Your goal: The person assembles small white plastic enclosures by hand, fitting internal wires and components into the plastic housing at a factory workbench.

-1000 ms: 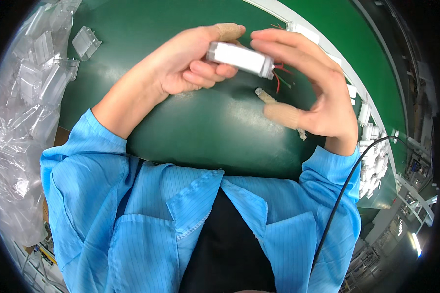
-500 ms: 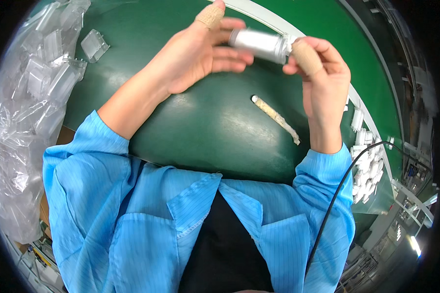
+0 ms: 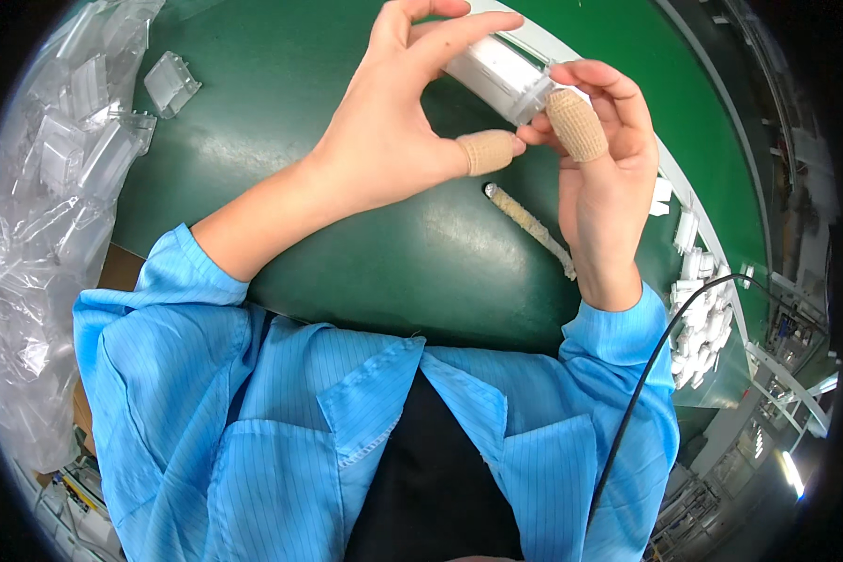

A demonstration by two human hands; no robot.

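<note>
The white block in a clear case [image 3: 498,80] is tilted between the two hands, above the green table [image 3: 365,253]. The right hand [image 3: 609,155] is drawn in around the block's lower right end, thumb and fingertips gathered on it. The left hand [image 3: 389,140] is spread in a wide C, thumb well apart from the fingers, which cross the block's upper left end; whether they touch it is hard to tell, since they hide that part. If they do not, the block depends on the right fingertips alone, and its smooth casing could slip or pivot out. The tan thumb covers [image 3: 576,126] could also dull the feel, so pressure may fall unevenly and crack the clear plastic.

The tan stick [image 3: 531,229] lies near the right wrist, where a dropped block or lowered forearm might roll it aside. Farther right, a careless elbow could scatter the heap of white pieces [image 3: 702,323]. Well off to the left, one clear plastic piece [image 3: 171,86] lies near the clear bag [image 3: 28,309].
</note>
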